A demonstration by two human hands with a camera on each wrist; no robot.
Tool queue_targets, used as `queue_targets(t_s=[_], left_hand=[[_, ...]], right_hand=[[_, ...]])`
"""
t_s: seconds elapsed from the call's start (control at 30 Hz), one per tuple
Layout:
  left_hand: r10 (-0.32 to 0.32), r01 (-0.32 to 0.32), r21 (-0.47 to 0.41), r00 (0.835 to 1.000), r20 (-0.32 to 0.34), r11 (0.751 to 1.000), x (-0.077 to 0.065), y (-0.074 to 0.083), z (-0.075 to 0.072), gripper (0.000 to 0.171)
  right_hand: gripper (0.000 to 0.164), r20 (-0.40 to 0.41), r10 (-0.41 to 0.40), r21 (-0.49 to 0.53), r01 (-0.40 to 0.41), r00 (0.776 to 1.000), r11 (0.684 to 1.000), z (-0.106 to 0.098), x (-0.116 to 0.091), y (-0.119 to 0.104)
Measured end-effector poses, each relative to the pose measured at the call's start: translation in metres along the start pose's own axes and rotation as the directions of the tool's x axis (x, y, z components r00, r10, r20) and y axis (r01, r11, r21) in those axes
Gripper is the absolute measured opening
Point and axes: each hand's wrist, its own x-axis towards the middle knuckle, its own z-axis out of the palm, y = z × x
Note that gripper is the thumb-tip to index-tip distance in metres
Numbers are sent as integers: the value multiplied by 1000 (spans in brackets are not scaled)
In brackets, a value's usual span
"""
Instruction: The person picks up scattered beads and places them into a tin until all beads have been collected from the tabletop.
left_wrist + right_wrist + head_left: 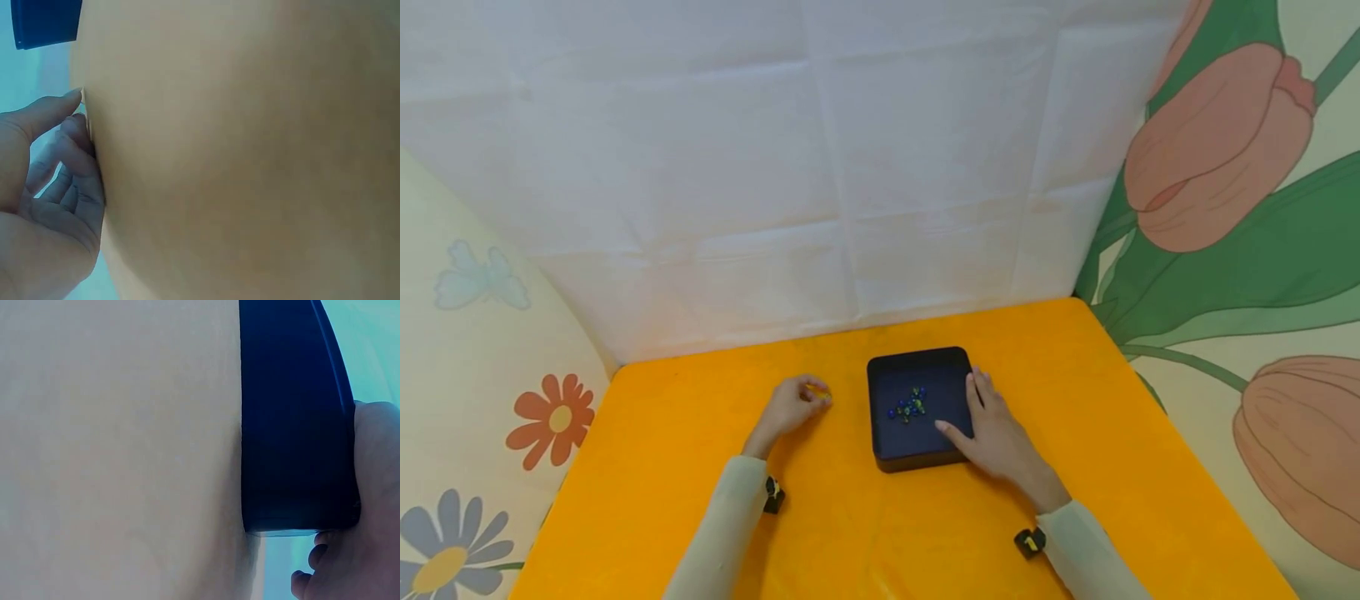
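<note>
A square black tray sits on the table, with several small blue and yellow-green glass marbles clustered on its floor. My right hand grips the tray's right wall, thumb over the rim on the inside and fingers along the outside. In the right wrist view that hand lies against the dark tray wall. Left of the tray, my left hand is low at the tabletop, thumb and forefinger pinching a small marble, mostly hidden by the fingertips. The left wrist view shows its other fingers curled against the table surface.
A yellow-orange cloth covers the table. Behind it hangs a white creased sheet; flower-printed cloths stand at the left and right. Each wrist wears a small black camera.
</note>
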Motion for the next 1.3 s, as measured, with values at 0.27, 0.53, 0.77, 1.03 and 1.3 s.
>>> queue_targets(t_s=[0.27,0.53,0.77,1.03,1.3], left_hand=[[-28,28,-13,1000,-1,1000,0,-2,0,25],[-53,53,-24,999,5,998,-1,-3,1,25],[-60,60,-28,998,11,998,1,-3,1,24],[-88,89,-38,996,29,995,2,-4,3,23],[-83,85,-51,996,23,995,2,-1,1,22]], right_hand=[[105,-1,0,6,0,1000,1000,-1,-1,-1],[106,12,3,8,-4,1000,1000,0,-1,-1],[106,0,-3,5,3,1000,1000,1,1,1],[106,14,-1,17,1,1000,1000,0,-1,0],[106,13,2,18,-2,1000,1000,-1,0,1]])
